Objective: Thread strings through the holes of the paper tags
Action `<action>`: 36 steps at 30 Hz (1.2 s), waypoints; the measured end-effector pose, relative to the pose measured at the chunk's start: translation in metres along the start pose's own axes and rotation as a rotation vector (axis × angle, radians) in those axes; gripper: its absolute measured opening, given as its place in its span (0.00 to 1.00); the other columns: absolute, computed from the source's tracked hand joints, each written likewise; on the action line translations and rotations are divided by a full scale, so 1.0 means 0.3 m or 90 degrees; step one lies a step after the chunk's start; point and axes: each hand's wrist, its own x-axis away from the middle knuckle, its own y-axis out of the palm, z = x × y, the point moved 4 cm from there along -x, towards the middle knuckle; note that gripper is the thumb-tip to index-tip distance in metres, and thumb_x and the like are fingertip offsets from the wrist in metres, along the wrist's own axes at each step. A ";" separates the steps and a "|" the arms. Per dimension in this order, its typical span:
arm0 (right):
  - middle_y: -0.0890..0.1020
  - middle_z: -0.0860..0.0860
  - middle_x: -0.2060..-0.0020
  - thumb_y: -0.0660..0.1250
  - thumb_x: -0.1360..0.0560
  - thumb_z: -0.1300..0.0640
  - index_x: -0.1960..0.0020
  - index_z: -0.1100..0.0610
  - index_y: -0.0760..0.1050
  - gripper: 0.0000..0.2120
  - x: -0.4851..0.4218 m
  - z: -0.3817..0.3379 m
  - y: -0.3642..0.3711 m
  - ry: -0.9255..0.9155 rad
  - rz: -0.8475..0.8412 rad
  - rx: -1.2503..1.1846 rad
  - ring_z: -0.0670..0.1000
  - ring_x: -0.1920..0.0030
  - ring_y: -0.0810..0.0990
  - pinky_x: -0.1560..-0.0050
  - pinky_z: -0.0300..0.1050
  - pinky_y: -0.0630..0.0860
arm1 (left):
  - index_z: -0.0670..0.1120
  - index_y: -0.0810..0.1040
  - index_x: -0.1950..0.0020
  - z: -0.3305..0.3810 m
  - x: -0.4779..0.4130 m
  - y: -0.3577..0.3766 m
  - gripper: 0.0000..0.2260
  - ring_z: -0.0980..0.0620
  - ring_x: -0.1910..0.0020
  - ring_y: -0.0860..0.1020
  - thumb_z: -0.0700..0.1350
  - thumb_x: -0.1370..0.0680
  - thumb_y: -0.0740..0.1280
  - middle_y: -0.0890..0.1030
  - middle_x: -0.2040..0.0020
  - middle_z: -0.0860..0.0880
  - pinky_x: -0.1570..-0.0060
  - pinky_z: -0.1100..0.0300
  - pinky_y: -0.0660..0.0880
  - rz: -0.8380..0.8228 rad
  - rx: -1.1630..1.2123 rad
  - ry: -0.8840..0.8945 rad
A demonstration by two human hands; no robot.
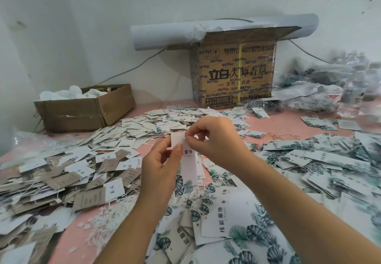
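Note:
My left hand (159,166) grips a tall white paper tag (188,165) with leaf print, holding it upright above the table. My right hand (214,138) pinches a thin white string (201,134) at the tag's top edge, where the hole is. Whether the string passes through the hole is hidden by my fingers. Loose white strings (107,216) lie on the pink table (86,233) below my left forearm. Heaps of leaf-print tags (321,160) spread to the right, and brown and white tags (61,173) to the left.
A low open cardboard box (82,111) with white stuff stands at the back left. A tall printed carton (235,74) stands at the back middle with a white paper roll (165,37) on it. Plastic bags and bottles (340,86) crowd the back right.

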 end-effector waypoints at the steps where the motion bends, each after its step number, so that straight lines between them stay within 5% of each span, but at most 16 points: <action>1: 0.73 0.42 0.73 0.68 0.30 0.62 0.61 0.58 0.81 0.03 0.000 -0.001 -0.001 -0.004 0.006 0.002 0.41 0.71 0.69 0.68 0.33 0.66 | 0.64 0.81 0.53 0.008 0.002 0.003 0.11 0.50 0.57 0.78 0.46 0.23 0.65 0.81 0.54 0.44 0.53 0.41 0.77 -0.005 -0.004 0.008; 11: 0.74 0.47 0.71 0.68 0.29 0.63 0.61 0.59 0.81 0.04 0.004 -0.009 -0.001 -0.033 0.045 0.014 0.40 0.71 0.68 0.67 0.33 0.65 | 0.64 0.82 0.54 0.012 -0.002 0.008 0.14 0.44 0.53 0.80 0.44 0.22 0.64 0.82 0.51 0.44 0.51 0.48 0.78 -0.033 0.002 0.008; 14: 0.72 0.45 0.72 0.68 0.30 0.63 0.61 0.59 0.81 0.04 0.006 -0.010 0.001 -0.034 0.046 0.011 0.40 0.71 0.67 0.68 0.32 0.64 | 0.61 0.82 0.54 0.008 -0.004 0.007 0.12 0.40 0.55 0.78 0.44 0.22 0.64 0.79 0.51 0.38 0.54 0.46 0.75 -0.039 -0.007 0.011; 19: 0.69 0.40 0.72 0.68 0.29 0.63 0.61 0.59 0.81 0.03 0.005 -0.014 0.008 -0.042 0.039 0.016 0.39 0.70 0.67 0.68 0.28 0.63 | 0.62 0.81 0.57 0.012 -0.001 0.004 0.13 0.46 0.58 0.75 0.45 0.22 0.64 0.78 0.51 0.37 0.56 0.45 0.73 -0.019 -0.003 0.017; 27: 0.73 0.46 0.70 0.69 0.29 0.64 0.61 0.61 0.81 0.03 0.010 -0.006 0.003 -0.050 0.099 0.017 0.38 0.69 0.67 0.65 0.27 0.63 | 0.56 0.82 0.57 0.012 0.002 0.008 0.05 0.47 0.58 0.70 0.51 0.25 0.66 0.75 0.58 0.44 0.56 0.50 0.68 -0.049 0.058 0.000; 36: 0.79 0.53 0.66 0.69 0.29 0.63 0.59 0.62 0.81 0.02 0.011 -0.002 0.017 -0.046 0.084 -0.001 0.45 0.67 0.70 0.65 0.34 0.68 | 0.49 0.80 0.54 0.017 0.009 0.011 0.14 0.48 0.60 0.69 0.57 0.31 0.66 0.75 0.59 0.43 0.58 0.51 0.65 -0.044 0.060 -0.009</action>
